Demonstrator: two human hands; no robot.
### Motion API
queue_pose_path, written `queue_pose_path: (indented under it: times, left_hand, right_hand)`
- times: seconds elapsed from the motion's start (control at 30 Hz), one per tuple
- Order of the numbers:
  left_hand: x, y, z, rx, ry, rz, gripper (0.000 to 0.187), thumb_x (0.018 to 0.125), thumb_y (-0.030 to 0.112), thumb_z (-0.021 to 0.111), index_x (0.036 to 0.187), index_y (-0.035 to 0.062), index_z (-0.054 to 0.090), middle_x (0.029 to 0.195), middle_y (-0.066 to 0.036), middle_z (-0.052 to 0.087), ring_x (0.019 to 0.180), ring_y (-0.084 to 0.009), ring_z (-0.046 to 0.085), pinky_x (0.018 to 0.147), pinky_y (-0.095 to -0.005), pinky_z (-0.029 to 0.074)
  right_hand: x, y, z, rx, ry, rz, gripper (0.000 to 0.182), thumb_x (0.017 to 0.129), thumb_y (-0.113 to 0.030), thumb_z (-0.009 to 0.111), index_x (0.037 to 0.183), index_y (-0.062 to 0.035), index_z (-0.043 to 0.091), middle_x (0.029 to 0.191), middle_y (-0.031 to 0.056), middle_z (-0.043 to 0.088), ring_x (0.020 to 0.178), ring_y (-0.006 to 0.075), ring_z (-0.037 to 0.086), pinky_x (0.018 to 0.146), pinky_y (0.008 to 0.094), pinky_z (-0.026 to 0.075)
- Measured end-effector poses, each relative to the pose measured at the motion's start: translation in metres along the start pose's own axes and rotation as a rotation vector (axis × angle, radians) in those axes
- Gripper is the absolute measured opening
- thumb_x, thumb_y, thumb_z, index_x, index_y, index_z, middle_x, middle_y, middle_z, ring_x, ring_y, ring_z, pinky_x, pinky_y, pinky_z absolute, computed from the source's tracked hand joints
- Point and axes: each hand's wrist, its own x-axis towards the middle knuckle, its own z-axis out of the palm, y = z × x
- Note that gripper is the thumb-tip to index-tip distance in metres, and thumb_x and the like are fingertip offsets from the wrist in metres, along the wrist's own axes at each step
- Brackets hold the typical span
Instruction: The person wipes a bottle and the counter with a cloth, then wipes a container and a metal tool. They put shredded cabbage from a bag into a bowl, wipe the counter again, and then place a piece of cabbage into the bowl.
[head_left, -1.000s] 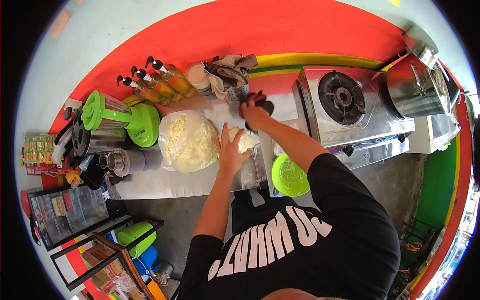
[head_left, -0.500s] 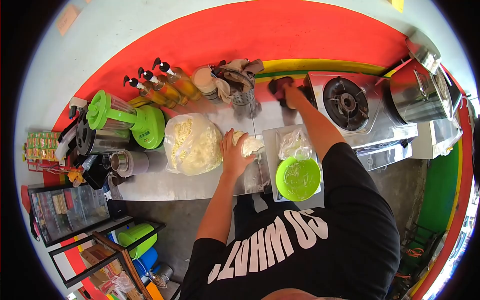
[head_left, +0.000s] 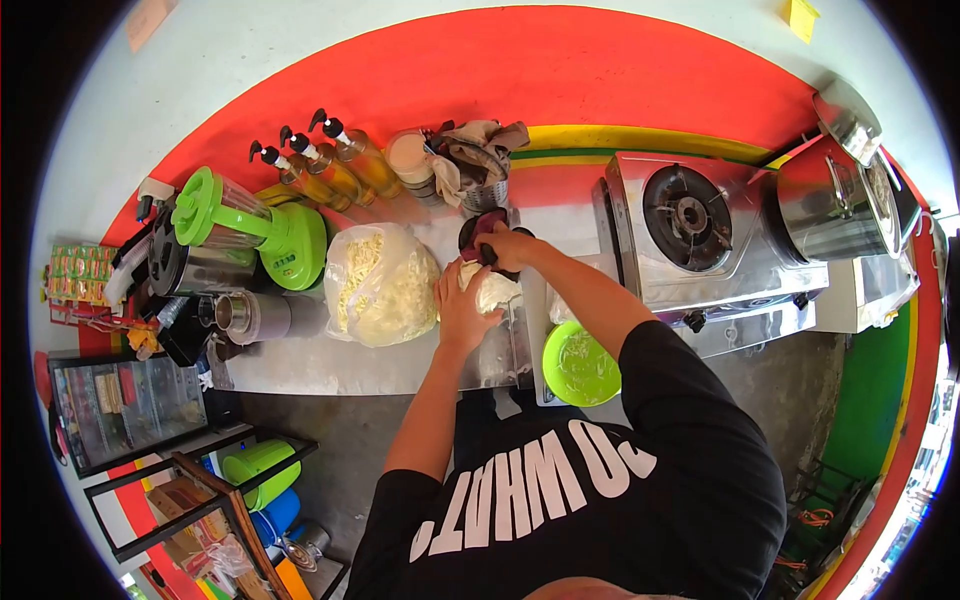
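Note:
My left hand (head_left: 462, 308) lies on a small whitish bundle (head_left: 496, 291), its fingers over the left side and its thumb along the near edge. My right hand (head_left: 500, 247) is closed on a dark maroon-and-black thing (head_left: 468, 236) just beyond the bundle; its kind is not clear. Left of my left hand sits a big clear plastic bag (head_left: 385, 290) full of pale yellowish shreds. To the right, a lime-green bowl (head_left: 582, 365) has whitish bits inside; a clear plastic bag beside it is mostly hidden by my right forearm.
A steel counter (head_left: 370, 372) runs along the red wall. Pump bottles (head_left: 345, 165), a green blender (head_left: 292, 245) and a steel holder with brown cloth (head_left: 482, 160) stand at the back and left. At right are a gas stove (head_left: 690, 215) and a large steel pot (head_left: 835, 200).
My right hand has moved left from beside the stove to the whitish bundle, with the maroon-and-black thing in it. My left hand has stayed on the bundle. The view has shifted slightly.

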Motion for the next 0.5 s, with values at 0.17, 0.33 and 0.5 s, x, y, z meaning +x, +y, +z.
queue_pose_path:
  times: [0.17,0.33,0.5]
  left_hand:
    - [0.001,-0.002,0.001,0.004,-0.012,-0.013,0.082,0.063,0.027,0.091,0.139,0.0216,0.060,0.154,-0.018,0.037,0.146,-0.0380,0.032,0.120,-0.0577,0.020]
    - [0.002,-0.002,-0.003,-0.030,-0.017,-0.009,0.082,0.063,0.026,0.091,0.139,0.0216,0.060,0.155,-0.018,0.036,0.146,-0.0381,0.031,0.121,-0.0577,0.019]
    - [0.001,0.003,-0.012,-0.056,-0.065,-0.060,0.107,0.065,0.029,0.091,0.157,0.0262,0.038,0.164,-0.020,0.024,0.153,-0.0431,0.019,0.123,-0.0584,0.015]
  right_hand:
    - [-0.010,0.051,-0.042,-0.072,0.082,0.165,0.067,0.073,-0.020,0.088,0.132,-0.0275,0.057,0.136,0.0234,0.046,0.118,0.0451,0.057,0.101,0.0477,0.050]
    - [-0.003,0.144,-0.064,-0.169,0.445,0.393,0.063,0.078,-0.019,0.081,0.135,-0.0171,0.053,0.136,0.0289,0.049,0.120,0.0507,0.057,0.102,0.0519,0.050]
    - [-0.036,0.127,-0.094,-0.137,0.618,0.688,0.054,0.081,-0.016,0.074,0.132,-0.0109,0.055,0.133,0.0262,0.055,0.118,0.0510,0.059,0.099,0.0502,0.052]
